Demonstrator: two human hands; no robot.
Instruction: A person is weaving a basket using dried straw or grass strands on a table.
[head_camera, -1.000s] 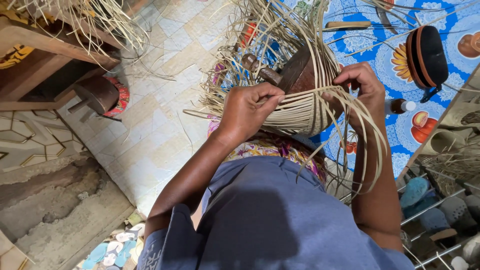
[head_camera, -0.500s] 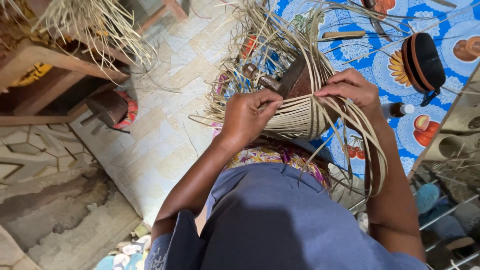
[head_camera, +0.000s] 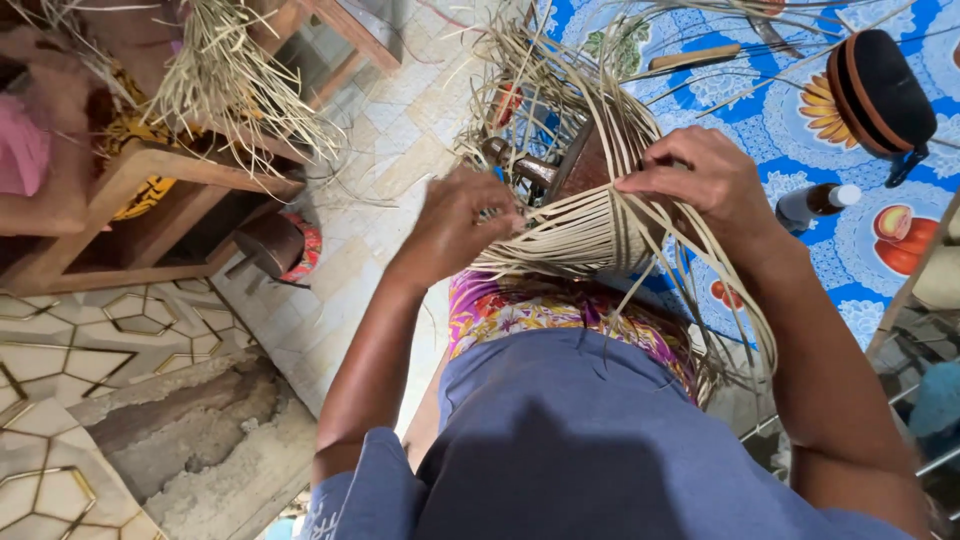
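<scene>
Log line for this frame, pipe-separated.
left hand: grips straw strands at woven basket edge | right hand: pinches strands on basket top | nearby: small bottle, patterned blue cloth

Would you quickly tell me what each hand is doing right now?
Left hand: pinching pale straw strands on the woven straw basket.
Right hand: gripping strands at its top.

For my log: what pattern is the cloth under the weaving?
Blue cloth with white motifs, sunflower and fruit prints; head view.
</scene>
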